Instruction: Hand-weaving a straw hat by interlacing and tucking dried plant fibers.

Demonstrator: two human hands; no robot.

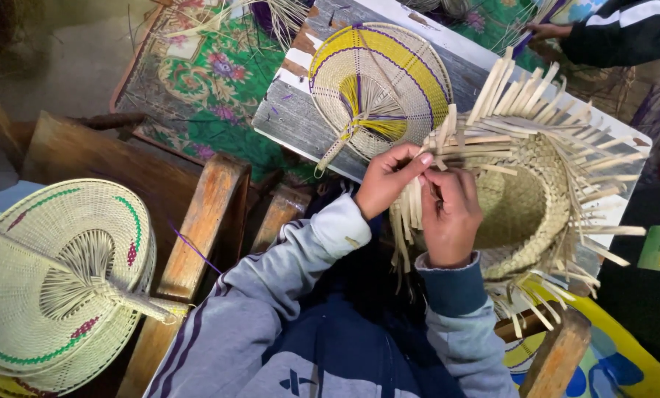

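Left hand (389, 180), right hand (450, 214): both pinch loose strips at near rim of half-woven palm-leaf basket (525, 199) on grey plank (300, 118). Likely light, springy; strips brittle, grip near weave.

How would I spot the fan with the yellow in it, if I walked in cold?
Find the grey wooden board ahead of the person weaving the unfinished straw basket. The yellow fan lies flat on it, just beyond the left hand. Unlike the green-trimmed fan at far left, it has yellow bands edged in purple.
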